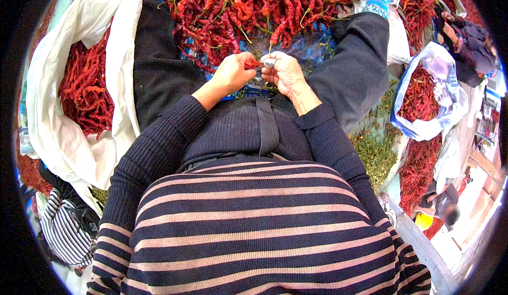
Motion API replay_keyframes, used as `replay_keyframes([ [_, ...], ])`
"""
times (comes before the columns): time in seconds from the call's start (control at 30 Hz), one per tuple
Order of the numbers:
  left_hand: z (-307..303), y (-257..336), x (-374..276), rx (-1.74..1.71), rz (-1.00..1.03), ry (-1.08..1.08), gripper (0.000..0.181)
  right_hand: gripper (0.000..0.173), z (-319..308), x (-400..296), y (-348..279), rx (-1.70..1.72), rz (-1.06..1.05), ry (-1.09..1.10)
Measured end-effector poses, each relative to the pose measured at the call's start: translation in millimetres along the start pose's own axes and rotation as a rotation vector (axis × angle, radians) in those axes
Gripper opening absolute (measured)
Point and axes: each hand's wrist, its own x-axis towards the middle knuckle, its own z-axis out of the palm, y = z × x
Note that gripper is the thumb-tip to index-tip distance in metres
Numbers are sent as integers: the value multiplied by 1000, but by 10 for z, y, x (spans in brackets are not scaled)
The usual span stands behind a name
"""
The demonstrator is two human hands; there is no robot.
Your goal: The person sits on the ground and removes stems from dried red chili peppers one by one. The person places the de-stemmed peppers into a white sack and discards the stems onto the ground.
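Observation:
In front of me, between my spread legs, lies a heap of dried red chili peppers [246, 9], many with green stems. My left hand [231, 73] holds a red chili [251, 64] between thumb and fingers, its end pointing toward the other hand. Close on the right, my right hand [285, 72] pinches at that chili's stem end. A whitish covering [268, 63] sits on a digit of the right hand; I cannot tell what it is made of. A thin stem rises just above those fingertips. Blue printed plastic sheeting [307, 48] shows under the heap.
A white sack [43, 96] with rolled rim holds red chilies at left. A blue-and-white plastic bag [456, 96] with chilies stands at right. Green stems [375, 152] lie beside my right leg. Other people [468, 40] sit at right; a striped garment [65, 231] shows lower left.

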Motion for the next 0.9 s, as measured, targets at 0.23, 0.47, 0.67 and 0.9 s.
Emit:
replay_keyframes([
  [0.23,-26,79,-14,296,61,-47,20,8,45,13,-19,-734,-338,37],
  [0.47,-113,149,25,149,1,-115,23,14,-98,87,-15,-1204,-583,181],
  [0.67,-166,99,45,-606,-414,-11,17,14,102,-296,4,-900,-351,-265],
  [0.9,-334,25,19,-1183,-425,-184,25,19,66,-354,-25,-960,-356,-407],
])
